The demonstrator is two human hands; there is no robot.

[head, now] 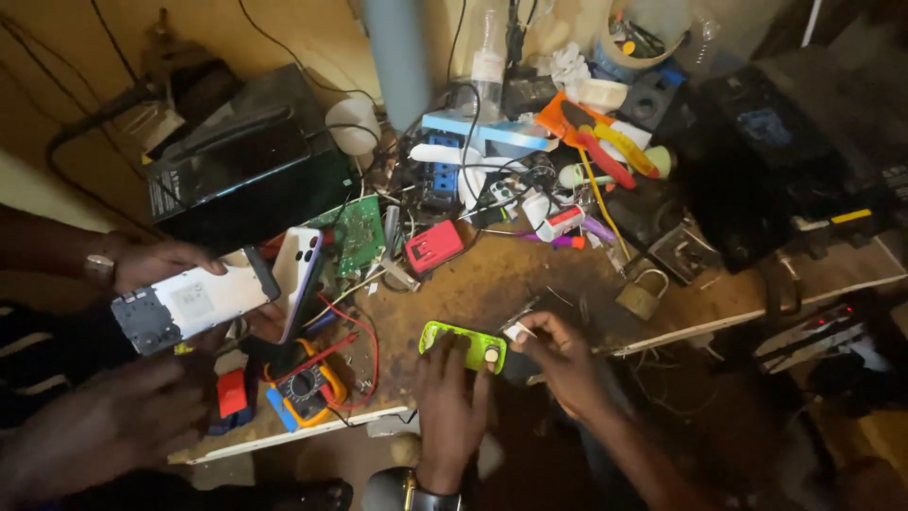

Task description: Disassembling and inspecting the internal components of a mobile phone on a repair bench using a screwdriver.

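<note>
Down at the front edge of the cluttered workbench, the left hand lies fingers spread and flat over the near end of a lime-green phone case, pressing it to the wood; the right hand is closed, pinching a small white piece at the case's far corner; off to the left another person's hand grips an opened white phone; a yellow multimeter with red leads lies between them; a red adapter and a green circuit board sit further back
</note>
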